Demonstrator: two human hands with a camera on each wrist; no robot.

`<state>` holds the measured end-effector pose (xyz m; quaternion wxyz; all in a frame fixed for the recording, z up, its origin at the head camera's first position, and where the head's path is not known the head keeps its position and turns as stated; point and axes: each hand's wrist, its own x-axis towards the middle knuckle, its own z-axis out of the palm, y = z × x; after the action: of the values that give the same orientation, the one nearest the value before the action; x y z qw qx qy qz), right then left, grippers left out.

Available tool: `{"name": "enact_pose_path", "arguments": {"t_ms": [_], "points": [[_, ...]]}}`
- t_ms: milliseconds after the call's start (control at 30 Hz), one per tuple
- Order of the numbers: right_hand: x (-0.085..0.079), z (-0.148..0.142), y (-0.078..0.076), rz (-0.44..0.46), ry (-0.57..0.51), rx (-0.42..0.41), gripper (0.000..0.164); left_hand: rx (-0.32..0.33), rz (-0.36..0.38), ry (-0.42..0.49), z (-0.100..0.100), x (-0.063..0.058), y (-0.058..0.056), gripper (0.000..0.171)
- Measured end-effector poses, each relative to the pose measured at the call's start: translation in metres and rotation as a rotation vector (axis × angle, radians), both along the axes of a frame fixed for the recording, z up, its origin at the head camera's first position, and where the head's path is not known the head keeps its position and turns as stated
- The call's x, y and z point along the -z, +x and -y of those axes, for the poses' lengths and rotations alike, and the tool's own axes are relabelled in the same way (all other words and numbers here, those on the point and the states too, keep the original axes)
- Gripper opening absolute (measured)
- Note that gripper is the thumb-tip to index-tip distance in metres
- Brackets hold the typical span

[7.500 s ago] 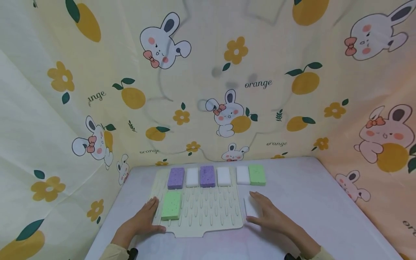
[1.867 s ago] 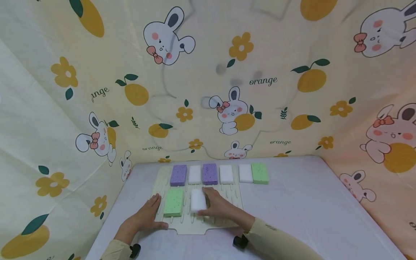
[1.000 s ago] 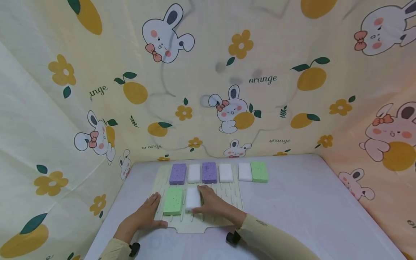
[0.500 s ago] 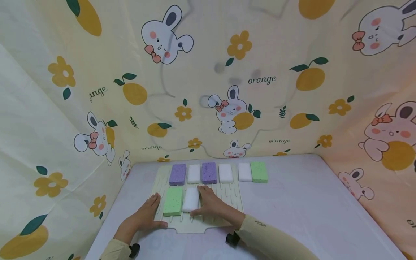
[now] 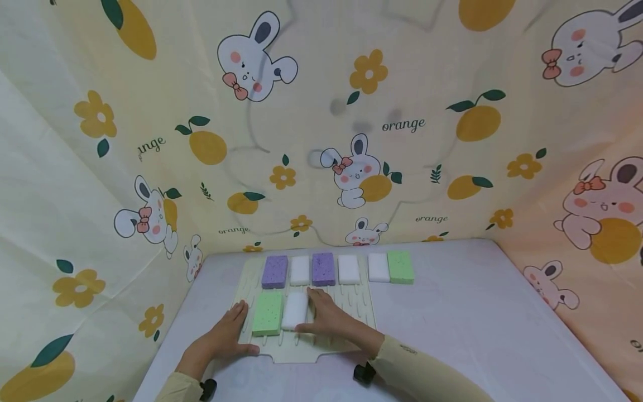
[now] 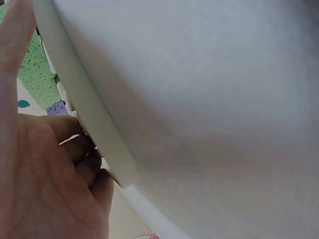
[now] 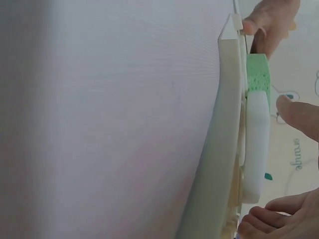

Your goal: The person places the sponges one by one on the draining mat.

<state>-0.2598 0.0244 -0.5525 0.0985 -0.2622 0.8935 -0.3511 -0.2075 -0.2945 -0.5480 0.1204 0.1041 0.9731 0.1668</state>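
A white sponge (image 5: pixel 295 311) lies flat on a cream ridged board (image 5: pixel 296 349), just right of a green sponge (image 5: pixel 267 314). My right hand (image 5: pixel 331 318) is at the white sponge's right side, thumb near its front corner. The right wrist view shows a small gap between thumb (image 7: pixel 299 117) and sponge, with the fingers beyond its far end. My left hand (image 5: pixel 221 338) rests on the board's front left corner, fingers along the left edge and thumb at the front. The left wrist view shows its fingertips touching the board's rim (image 6: pixel 99 119).
Along the board's back row lie a purple sponge (image 5: pixel 274 272), a white one (image 5: pixel 300 270), another purple one (image 5: pixel 324 269) and another white one (image 5: pixel 349 269). Off the board, to its right, a white sponge (image 5: pixel 378 267) touches a green one (image 5: pixel 401 267). Patterned cloth (image 5: pixel 311 111) hangs behind.
My right hand brought the white sponge from the table right of the board onto it, then slid it left beside the green one. Just now the fingers ease off it. The left hand stays.
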Motion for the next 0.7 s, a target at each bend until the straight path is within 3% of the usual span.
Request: {"name": "enact_pose_path", "arguments": {"t_ms": [233,400,700], "points": [[-0.002,-0.014,-0.001,-0.053,-0.033,-0.024,0.109,0.002,-0.008,-0.011,0.002,0.003,-0.001,0.133],[-0.006,-0.027,0.003,-0.016,-0.070,0.000,0.106,0.006,0.001,-0.011,0.001,0.002,-0.002,0.133],[-0.011,-0.055,0.004,-0.069,-0.055,0.011,0.103,0.009,0.000,-0.008,0.000,0.001,0.000,0.132]]}}
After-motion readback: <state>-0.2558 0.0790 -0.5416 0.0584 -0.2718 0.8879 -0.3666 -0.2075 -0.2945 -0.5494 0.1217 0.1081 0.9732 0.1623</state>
